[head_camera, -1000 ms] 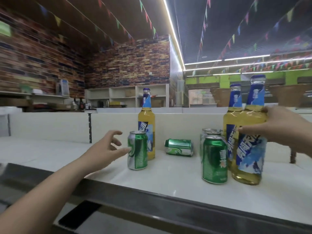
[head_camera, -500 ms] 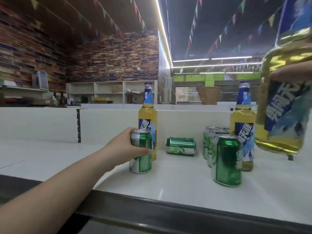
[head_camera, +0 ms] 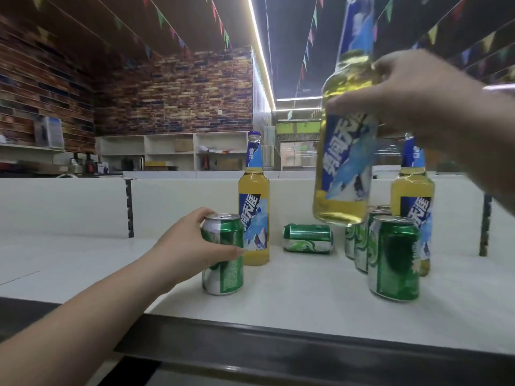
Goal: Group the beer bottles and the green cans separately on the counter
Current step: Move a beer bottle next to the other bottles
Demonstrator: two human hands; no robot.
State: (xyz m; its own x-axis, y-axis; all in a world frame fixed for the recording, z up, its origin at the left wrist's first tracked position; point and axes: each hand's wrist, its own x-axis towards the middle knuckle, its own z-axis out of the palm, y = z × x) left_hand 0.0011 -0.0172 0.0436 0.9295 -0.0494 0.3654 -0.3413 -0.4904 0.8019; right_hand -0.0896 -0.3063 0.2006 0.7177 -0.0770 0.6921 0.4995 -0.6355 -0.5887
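My left hand (head_camera: pixel 186 246) is wrapped around an upright green can (head_camera: pixel 226 257) that stands on the white counter (head_camera: pixel 292 296). Right behind that can a beer bottle (head_camera: pixel 254 201) with a blue label stands upright. My right hand (head_camera: pixel 418 98) grips a second beer bottle (head_camera: pixel 347 151) and holds it in the air above the counter, a little tilted. A third beer bottle (head_camera: pixel 415 196) stands at the right behind a cluster of upright green cans (head_camera: pixel 394 257). One more green can (head_camera: pixel 308 238) lies on its side between the two groups.
A low white partition wall (head_camera: pixel 69 204) runs along the back of the counter. A dark metal rail (head_camera: pixel 278 346) edges the counter's front. Shelving (head_camera: pixel 172 150) and a brick wall (head_camera: pixel 167 93) stand far behind.
My right hand has carried the lifted bottle leftwards from the right edge toward the middle. My left hand, which reached for the near can, has stayed closed on it.
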